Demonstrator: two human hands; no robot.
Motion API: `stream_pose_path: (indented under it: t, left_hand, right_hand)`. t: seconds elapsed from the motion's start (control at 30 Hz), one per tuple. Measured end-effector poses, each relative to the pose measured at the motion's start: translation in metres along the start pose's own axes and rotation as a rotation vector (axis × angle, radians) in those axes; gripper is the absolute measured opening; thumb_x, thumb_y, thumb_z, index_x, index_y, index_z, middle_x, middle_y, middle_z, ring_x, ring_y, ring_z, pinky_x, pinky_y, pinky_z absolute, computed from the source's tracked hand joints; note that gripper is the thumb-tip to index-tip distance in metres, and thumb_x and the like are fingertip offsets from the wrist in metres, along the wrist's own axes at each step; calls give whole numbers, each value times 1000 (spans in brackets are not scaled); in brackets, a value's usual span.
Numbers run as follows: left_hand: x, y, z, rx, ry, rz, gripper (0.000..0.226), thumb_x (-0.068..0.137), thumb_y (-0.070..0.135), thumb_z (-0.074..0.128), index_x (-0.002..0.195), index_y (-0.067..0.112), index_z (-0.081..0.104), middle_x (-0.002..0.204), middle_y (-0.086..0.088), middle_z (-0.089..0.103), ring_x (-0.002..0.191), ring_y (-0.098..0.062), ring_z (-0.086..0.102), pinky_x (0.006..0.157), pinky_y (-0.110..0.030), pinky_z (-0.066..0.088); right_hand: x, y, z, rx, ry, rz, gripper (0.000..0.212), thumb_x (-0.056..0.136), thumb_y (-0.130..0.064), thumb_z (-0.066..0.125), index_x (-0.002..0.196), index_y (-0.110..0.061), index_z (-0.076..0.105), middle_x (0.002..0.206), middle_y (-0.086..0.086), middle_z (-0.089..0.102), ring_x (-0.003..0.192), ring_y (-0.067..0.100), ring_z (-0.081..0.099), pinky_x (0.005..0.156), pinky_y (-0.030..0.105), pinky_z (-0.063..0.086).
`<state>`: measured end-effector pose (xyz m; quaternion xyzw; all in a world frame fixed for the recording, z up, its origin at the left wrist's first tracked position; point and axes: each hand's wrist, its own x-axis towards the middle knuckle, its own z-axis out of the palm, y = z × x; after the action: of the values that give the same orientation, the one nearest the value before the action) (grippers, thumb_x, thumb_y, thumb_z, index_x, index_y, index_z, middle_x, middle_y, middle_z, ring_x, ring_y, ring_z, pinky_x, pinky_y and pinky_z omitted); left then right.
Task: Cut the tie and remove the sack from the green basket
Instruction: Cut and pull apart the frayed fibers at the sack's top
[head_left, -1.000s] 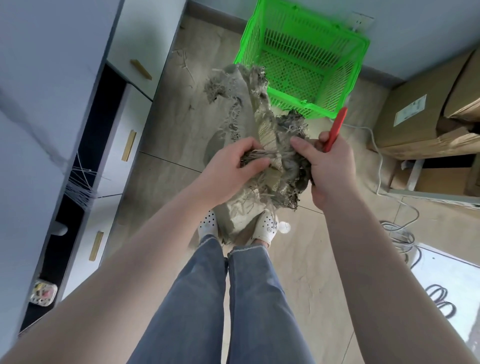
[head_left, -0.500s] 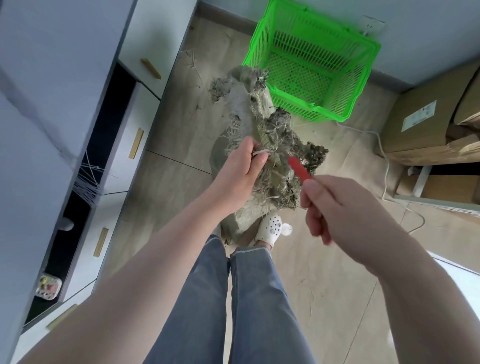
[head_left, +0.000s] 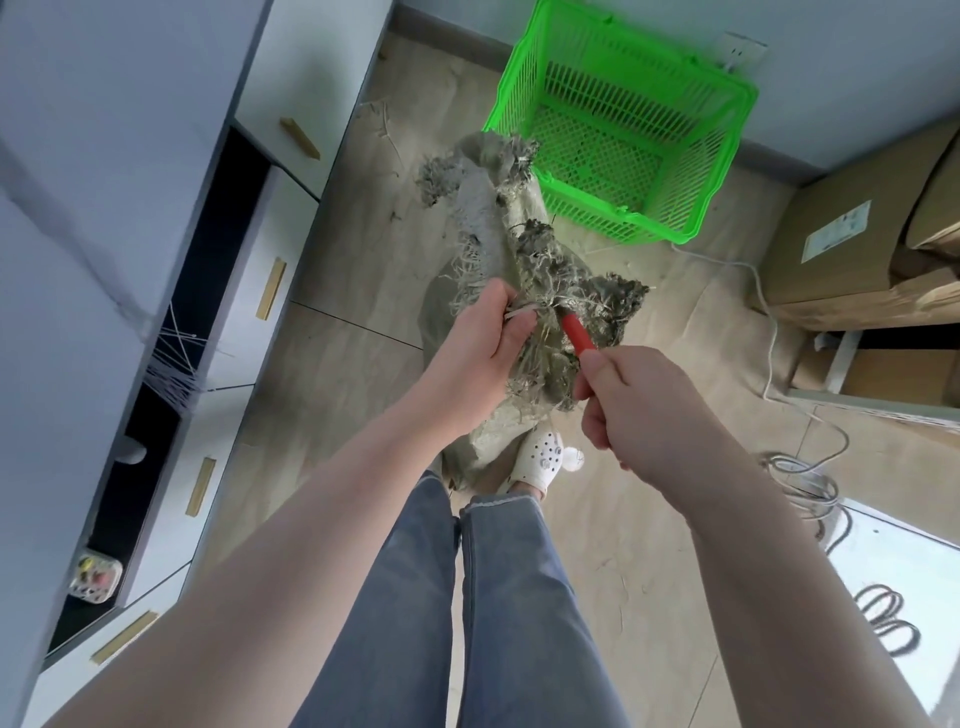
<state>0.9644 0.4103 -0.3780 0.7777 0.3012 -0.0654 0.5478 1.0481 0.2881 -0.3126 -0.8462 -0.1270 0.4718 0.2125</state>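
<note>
A frayed grey-green woven sack (head_left: 480, 218) hangs bunched up in front of me, above the floor and my feet. My left hand (head_left: 485, 343) grips its gathered neck, where a pale tie (head_left: 522, 313) shows between the fingers. My right hand (head_left: 631, 395) holds a red-handled cutter (head_left: 576, 332) whose tip reaches into the bunched neck beside the tie; the blade is hidden in the frayed threads. The green basket (head_left: 722, 171) stands on the floor beyond the sack, with nothing visible inside it.
White drawer cabinets (head_left: 244, 312) with brass handles line the left side. Cardboard boxes (head_left: 841, 249) stack at the right, with a white cable (head_left: 774, 332) and coiled wires (head_left: 800, 478) on the floor. My feet in white clogs (head_left: 543, 457) stand under the sack.
My right hand let go of the sack, drew back, then brought the red cutter forward so its tip now sits in the bunched neck. My left hand kept its grip.
</note>
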Motion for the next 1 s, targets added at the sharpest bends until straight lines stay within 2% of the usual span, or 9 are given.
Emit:
stream_pose_path:
  t: [0.1,0.13,0.2,0.23,0.37,0.53,0.67,0.8,1.0]
  left_hand:
    - [0,-3,2,-123,-23,11,21,103,27,42,114,9,45,85,1,54,65,-1,45,61,-13,37]
    - [1,-6,3,-206,-35,25,26,102,28,44,126,17,42,104,2,58,84,2,54,76,-13,41]
    - [3,-12,6,-386,-83,12,46,99,34,49,142,31,33,143,2,46,130,-9,45,108,-29,34]
    - [2,-13,7,-482,-113,-24,47,97,35,50,141,30,37,145,-1,45,134,-14,43,111,-34,31]
    - [2,-14,10,-657,-175,-116,22,100,25,50,104,6,58,90,-3,60,88,-16,55,85,-32,42]
    - [1,-8,16,-559,-78,-145,25,91,44,52,104,25,60,113,-17,52,106,-30,54,101,-52,44]
    - [-4,-2,29,-188,55,-26,14,100,29,45,99,17,53,88,-2,64,80,-17,61,77,-44,51]
    - [1,-9,29,366,203,-21,24,102,32,36,100,9,45,81,-2,52,71,-22,51,57,-31,35]
    - [0,2,34,448,103,-28,22,104,28,34,102,9,45,76,-2,55,65,-22,58,55,-35,51]
  right_hand:
    - [2,1,2,63,41,-55,38,102,-27,35,70,-16,53,46,-5,50,42,11,42,50,28,35]
    - [2,2,2,87,40,-72,37,102,-27,36,71,-16,53,43,-6,48,41,9,40,48,27,34]
    - [1,4,1,136,11,-98,36,102,-26,37,72,-13,53,40,-7,45,39,8,37,46,25,31]
    - [1,5,0,171,-7,-107,36,102,-25,38,72,-12,53,40,-7,44,39,9,35,45,24,31]
    - [0,7,-4,316,-32,-115,36,102,-23,40,73,-8,54,41,-7,42,38,8,31,41,17,28]
    - [3,11,1,511,2,-63,39,103,-31,41,74,-8,55,44,-4,35,38,11,24,40,22,20]
    - [6,10,12,742,-22,2,36,104,-30,40,80,-7,53,42,-4,30,38,12,20,42,28,14]
    - [-6,11,24,809,7,19,36,104,-27,40,75,-9,51,43,-6,30,39,11,19,43,29,12]
    - [-1,14,34,920,70,25,39,103,-28,42,68,-12,51,42,-7,33,36,9,23,36,21,20]
